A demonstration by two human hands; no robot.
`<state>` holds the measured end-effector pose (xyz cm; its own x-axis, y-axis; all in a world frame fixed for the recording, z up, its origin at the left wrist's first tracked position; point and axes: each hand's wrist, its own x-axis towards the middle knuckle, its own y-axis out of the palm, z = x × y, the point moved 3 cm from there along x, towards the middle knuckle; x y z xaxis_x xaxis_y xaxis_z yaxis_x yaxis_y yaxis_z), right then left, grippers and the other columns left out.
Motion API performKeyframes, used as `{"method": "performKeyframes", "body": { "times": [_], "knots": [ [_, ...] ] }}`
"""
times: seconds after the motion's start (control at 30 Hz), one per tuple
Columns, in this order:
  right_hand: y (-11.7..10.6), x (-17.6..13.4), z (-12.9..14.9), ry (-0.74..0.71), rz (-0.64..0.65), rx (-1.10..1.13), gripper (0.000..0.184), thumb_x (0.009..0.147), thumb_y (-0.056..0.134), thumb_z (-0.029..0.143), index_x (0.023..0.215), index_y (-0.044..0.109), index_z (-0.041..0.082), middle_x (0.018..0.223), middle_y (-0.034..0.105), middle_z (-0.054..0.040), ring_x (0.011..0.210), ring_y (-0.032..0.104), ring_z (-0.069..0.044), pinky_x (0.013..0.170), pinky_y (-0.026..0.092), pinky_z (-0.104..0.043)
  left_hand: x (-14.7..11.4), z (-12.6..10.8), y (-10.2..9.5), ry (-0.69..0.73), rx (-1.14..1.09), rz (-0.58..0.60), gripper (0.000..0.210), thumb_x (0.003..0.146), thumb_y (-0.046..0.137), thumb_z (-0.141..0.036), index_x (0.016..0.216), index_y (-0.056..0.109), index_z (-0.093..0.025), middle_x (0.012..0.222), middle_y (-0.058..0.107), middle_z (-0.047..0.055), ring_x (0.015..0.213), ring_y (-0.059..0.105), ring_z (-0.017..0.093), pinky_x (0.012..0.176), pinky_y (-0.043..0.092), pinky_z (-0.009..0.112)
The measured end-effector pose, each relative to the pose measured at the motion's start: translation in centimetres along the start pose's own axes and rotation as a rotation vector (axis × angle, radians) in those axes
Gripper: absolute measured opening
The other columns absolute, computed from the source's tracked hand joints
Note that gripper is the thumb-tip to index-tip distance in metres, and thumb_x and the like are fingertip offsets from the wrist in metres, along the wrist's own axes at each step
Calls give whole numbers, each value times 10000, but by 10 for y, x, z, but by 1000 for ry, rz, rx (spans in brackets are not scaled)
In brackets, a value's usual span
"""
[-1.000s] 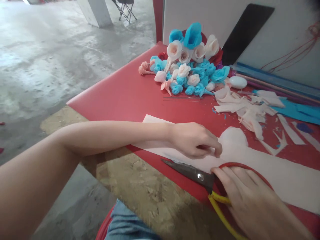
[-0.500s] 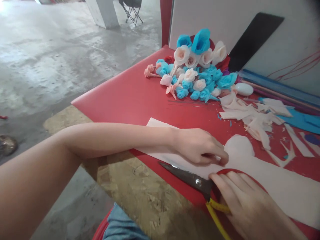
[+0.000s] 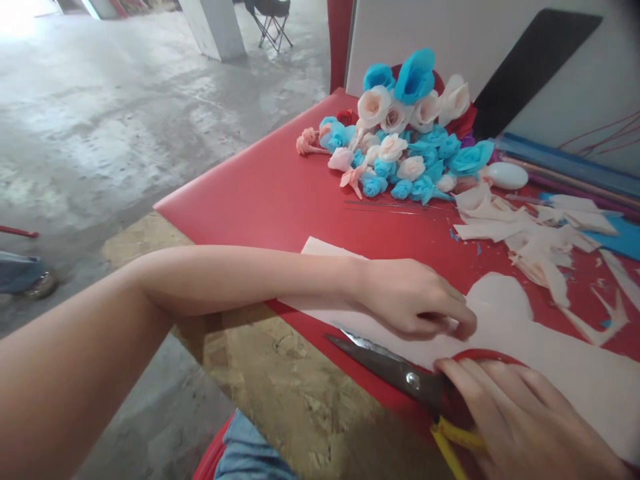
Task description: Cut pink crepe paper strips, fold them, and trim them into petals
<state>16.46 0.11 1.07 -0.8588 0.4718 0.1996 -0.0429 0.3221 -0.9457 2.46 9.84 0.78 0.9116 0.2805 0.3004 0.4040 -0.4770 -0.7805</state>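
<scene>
My left hand [image 3: 420, 297] rests on a long strip of pale pink paper [image 3: 565, 360], its fingers curled and thumb tucked under, seeming to pinch the paper. Just past those fingertips lies a rounded, petal-like pale pink piece [image 3: 501, 298]. In my right hand [image 3: 535, 417] is a pair of scissors [image 3: 385, 363] with dark blades, a red handle and yellow wrapping. The blades are slightly apart and point left along the near edge of the paper. Part of the handle is hidden under my right fingers.
Blue, white and pink paper flowers [image 3: 400, 150] are heaped at the back of the red-covered table [image 3: 270, 193]. Pale paper scraps [image 3: 525, 233] and thin wires [image 3: 385, 208] lie nearby. Bare board [image 3: 280, 380] shows at the near edge. A person's shoe [image 3: 41, 285] appears at left.
The scissor blades have parted a little. Both hands and the table sit slightly further right in view. More of a person's leg shows at the left edge.
</scene>
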Motion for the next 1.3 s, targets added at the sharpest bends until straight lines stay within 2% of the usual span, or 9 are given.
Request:
{"method": "performKeyframes", "body": {
  "times": [0.23,0.47,0.67,0.83,1.0,1.07,1.17,1.3],
  "knots": [
    [-2,15,2,-29,-3,-33,352,674,353,74,996,497,65,756,612,-130,719,486,-265,687,350,-390,1,1,0,-9,0,31,232,853,393,-128,919,603,-199,976,675,21,842,587,151,726,430,256],
    [-4,31,1,-41,-7,0,409,595,413,92,990,515,80,751,622,-115,696,510,-269,688,373,-384,3,2,0,-51,-12,106,291,909,318,-207,1043,568,-141,1075,650,65,897,585,194,749,416,299],
    [-3,29,-4,-80,-67,9,294,692,377,18,943,503,103,682,610,-75,654,527,-227,685,377,-341,3,3,1,-61,-3,105,298,905,313,-213,1042,569,-144,1070,649,62,898,583,196,758,406,295],
    [-6,25,-3,-83,-129,30,282,728,336,-31,924,491,101,620,604,-68,602,514,-206,664,370,-319,2,4,2,-68,-4,79,298,906,303,-216,1033,568,-163,1077,647,54,918,580,190,780,400,280],
    [-3,27,-1,-76,-63,84,309,817,333,99,1076,503,80,653,613,-59,615,495,-237,669,365,-369,2,3,2,-71,18,109,312,881,319,-162,1063,570,-127,1070,648,74,897,584,209,777,406,298],
    [-1,27,-1,-89,-46,104,343,826,343,121,1122,508,66,682,633,-68,637,503,-245,683,365,-386,2,3,1,-76,18,95,306,887,332,-180,1051,585,-125,1019,663,74,863,593,204,756,416,288],
    [0,28,-2,-88,-51,143,359,778,362,56,1078,559,50,721,659,-89,683,527,-243,716,366,-386,2,2,0,-63,28,40,283,889,362,-192,1008,613,-137,951,678,64,824,596,188,729,424,266],
    [-1,30,-2,-74,-73,159,362,742,381,35,1016,617,47,695,653,-93,677,522,-235,727,358,-378,1,-1,-8,-80,-3,-67,291,853,359,-92,986,615,-129,956,682,68,837,598,163,755,430,243]
  ]
}}
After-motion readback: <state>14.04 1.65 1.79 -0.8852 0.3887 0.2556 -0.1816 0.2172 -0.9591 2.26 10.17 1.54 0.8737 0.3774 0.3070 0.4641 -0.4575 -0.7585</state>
